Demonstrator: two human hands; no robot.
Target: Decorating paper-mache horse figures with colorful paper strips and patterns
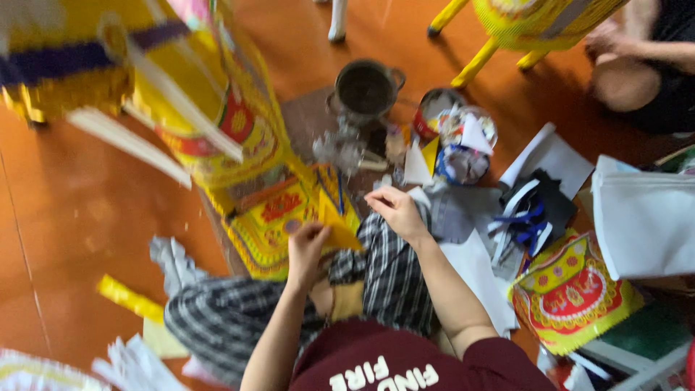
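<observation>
orange floor; left hand pinches the light, thin yellow paper at its edge, right hand open beside it

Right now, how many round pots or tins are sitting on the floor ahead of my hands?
2: a dark metal pot with side handles at the top centre, and a red tin just right of it, beside a paper-stuffed container. Scraps may hide others.

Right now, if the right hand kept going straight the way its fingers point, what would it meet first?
The right hand points up-left, so probably the small pale scrap on the floor, then the clear crumpled plastic. Blur makes depth uncertain.
</observation>
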